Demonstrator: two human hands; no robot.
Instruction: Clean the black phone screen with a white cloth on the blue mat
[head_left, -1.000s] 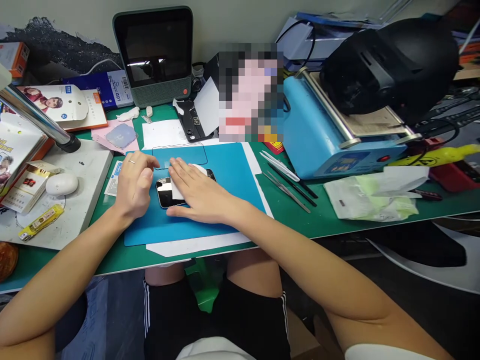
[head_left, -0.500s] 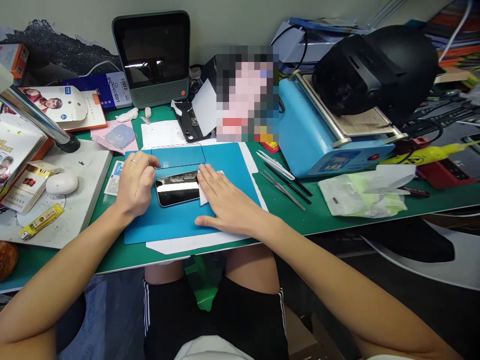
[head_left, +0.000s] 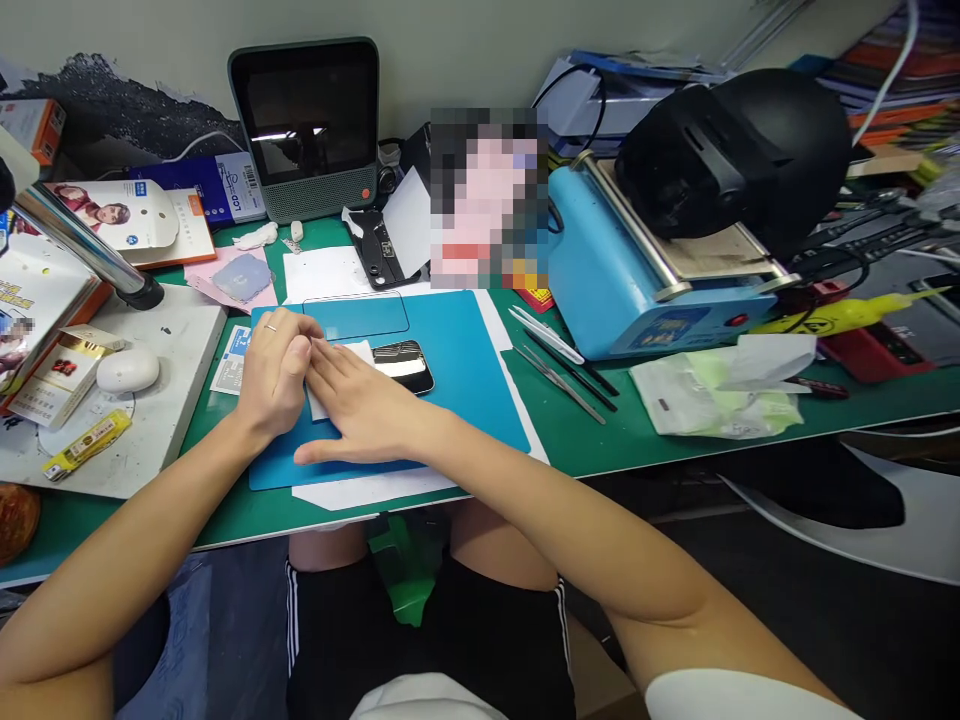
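A black phone [head_left: 406, 364] with a glossy screen lies on a blue work mat [head_left: 465, 390]. My right hand [head_left: 360, 405] lies flat on its left part, fingers stretched out, pressing a white wipe [head_left: 352, 350] onto the glass. My left hand [head_left: 274, 370], a ring on one finger, rests on the mat at the phone's left end with its fingers curled against the edge. Only the right end of the phone shows.
Tweezers and thin tools [head_left: 559, 360] lie right of the mat. A blue roller machine [head_left: 645, 290] stands behind them, a black helmet-like object [head_left: 735, 150] on it. A small grey screen [head_left: 304, 125] stands at the back. A white slab [head_left: 112, 400] with small items is at left.
My right hand slid the white wipe leftward across the phone, from its right end to its left part. The left hand stayed at the phone's left end.
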